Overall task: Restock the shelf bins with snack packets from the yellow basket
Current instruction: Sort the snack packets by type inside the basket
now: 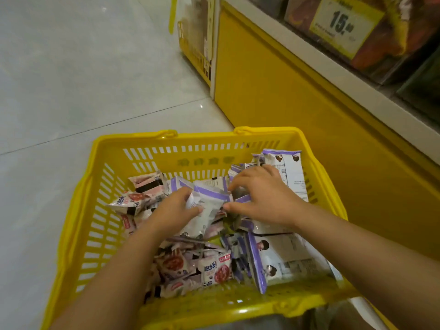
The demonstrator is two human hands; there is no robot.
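Restocking barely begun: yellow basket heaped with snack packets, left hand pinching 1 purple-edged packet, right hand curled round a purple-edged stack, none yet carried to the shelf bins.

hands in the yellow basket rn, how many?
2. Left hand at the yellow basket's middle, gripping a purple-edged packet; right hand just right of it, curled round another packet.
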